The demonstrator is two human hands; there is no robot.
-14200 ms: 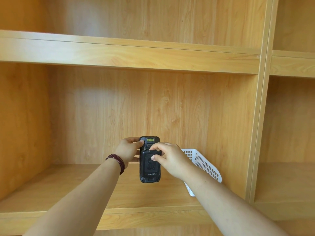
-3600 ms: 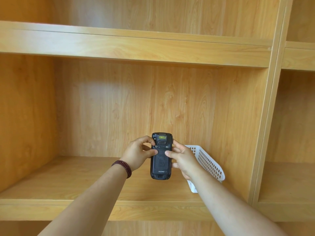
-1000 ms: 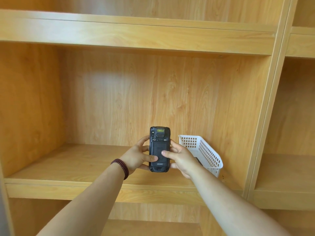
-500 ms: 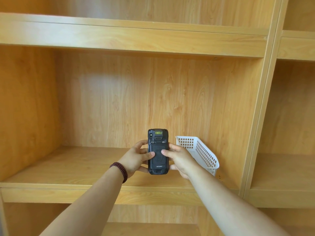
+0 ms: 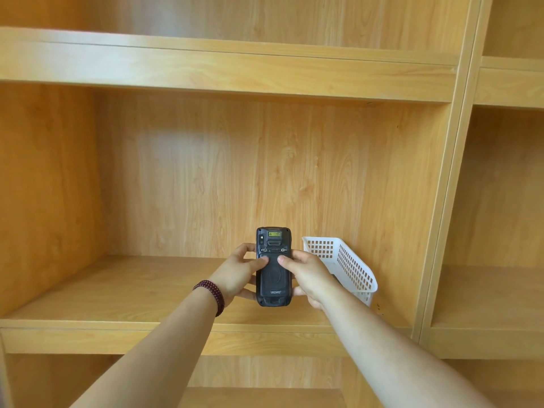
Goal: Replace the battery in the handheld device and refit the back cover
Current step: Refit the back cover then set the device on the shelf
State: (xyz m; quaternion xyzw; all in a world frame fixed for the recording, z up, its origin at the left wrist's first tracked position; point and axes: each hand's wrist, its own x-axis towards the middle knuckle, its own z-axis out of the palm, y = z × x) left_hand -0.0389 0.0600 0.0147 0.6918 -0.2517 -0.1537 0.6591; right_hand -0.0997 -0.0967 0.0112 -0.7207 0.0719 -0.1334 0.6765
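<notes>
The black handheld device (image 5: 274,278) is held upright in front of the shelf, its back facing me. Its dark back cover (image 5: 275,282) sits on the body, with a small label window above it at the top. My left hand (image 5: 238,272) grips the device's left edge, thumb pressed on the upper part of the cover. My right hand (image 5: 309,275) grips the right edge, its thumb also on the cover, almost meeting the left thumb. No battery is visible.
A white perforated plastic basket (image 5: 350,266) leans tilted against the right wall of the wooden shelf bay (image 5: 147,293), just behind my right hand. A vertical wooden divider (image 5: 441,231) separates this bay from another bay on the right.
Over the last second the device stays held upright in both hands, and both thumbs have slid up the back cover. The camera view has shifted slightly.
</notes>
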